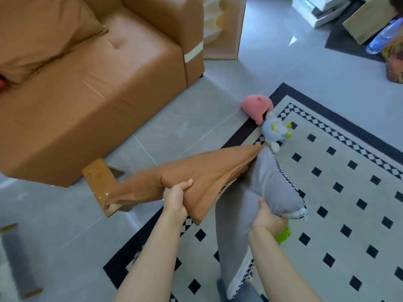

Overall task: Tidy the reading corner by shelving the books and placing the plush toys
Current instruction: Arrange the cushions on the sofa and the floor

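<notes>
My left hand [175,196] grips the edge of a brown cushion [196,171] held above the floor. My right hand [267,217] clutches a grey cushion [261,182] with black-and-white trim, lifted beside the brown one. A green object [283,233] shows just under my right hand. A pink plush toy [256,106] lies at the corner of the rug, and a light blue plush toy [274,131] lies right beside it on the rug. No books are in view.
A brown leather armchair [98,83] with another brown cushion [43,35] stands at the upper left. A black-and-white patterned rug [349,192] covers the floor on the right. Cardboard pieces [102,184] lie by the chair. A plastic bottle [383,35] and boxes sit at the far right.
</notes>
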Motion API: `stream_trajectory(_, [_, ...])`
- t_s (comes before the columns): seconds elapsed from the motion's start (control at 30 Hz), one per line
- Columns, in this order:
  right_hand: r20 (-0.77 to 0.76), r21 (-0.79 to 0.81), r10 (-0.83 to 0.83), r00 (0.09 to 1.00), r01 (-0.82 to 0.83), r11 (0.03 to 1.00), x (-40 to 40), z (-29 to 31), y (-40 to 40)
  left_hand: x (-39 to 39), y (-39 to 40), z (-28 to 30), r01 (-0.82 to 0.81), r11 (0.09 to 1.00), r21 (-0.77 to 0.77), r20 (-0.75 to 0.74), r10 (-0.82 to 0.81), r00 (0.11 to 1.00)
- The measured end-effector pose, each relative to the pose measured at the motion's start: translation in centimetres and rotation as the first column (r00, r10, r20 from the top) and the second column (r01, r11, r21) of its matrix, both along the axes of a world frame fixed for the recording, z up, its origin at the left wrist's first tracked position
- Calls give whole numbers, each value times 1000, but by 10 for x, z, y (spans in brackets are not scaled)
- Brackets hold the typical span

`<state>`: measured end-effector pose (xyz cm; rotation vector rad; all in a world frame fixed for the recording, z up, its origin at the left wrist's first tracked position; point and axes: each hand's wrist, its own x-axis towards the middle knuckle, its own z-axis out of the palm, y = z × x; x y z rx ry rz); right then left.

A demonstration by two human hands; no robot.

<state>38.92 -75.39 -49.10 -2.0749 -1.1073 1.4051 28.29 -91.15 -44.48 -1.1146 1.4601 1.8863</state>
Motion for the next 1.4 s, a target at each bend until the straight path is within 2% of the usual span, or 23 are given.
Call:
stream_trajectory(0.17, [-10,-39,59,998,-60,997,29,50,19,65,-17,81,-90,995,-47,-74,86,994])
stream_trajectory(0.27, [-42,-67,103,994,-105,992,39,83,6,108,-40,117,-133,983,-127,-84,123,989])
stream_trajectory(0.5, [-47,6,375,926,-375,927,47,127,-56,173,-127,165,-191,945,-266,-105,169,980])
stream_trajectory(0.63, [82,90,651,754,-657,749,69,140,-114,206,-192,191,-260,919,-298,-144,226,964])
stream_trajectory(0.73, [265,140,782,564,-825,547,89,151,-155,239,-241,207,-290,904,-313,-156,253,955])
stream_trajectory(0.8, [385,158,830,403,-915,371,108,159,-185,267,-276,216,-314,891,-329,-157,277,948])
stream_trajectory(0.93, [501,209,847,179,-975,83,142,172,-237,315,-331,229,-373,853,-366,-160,337,928])
stream_trajectory(1.13, [447,166,864,-233,-927,-336,176,187,-350,388,-418,220,-479,760,-440,-141,468,872])
stream_trajectory(1.27, [369,183,849,-377,-866,-464,203,181,-420,444,-462,202,-497,706,-505,-71,539,839])
stream_trajectory(1.4, [261,221,872,-413,-854,-471,225,177,-484,494,-503,187,-560,635,-532,-12,655,755])
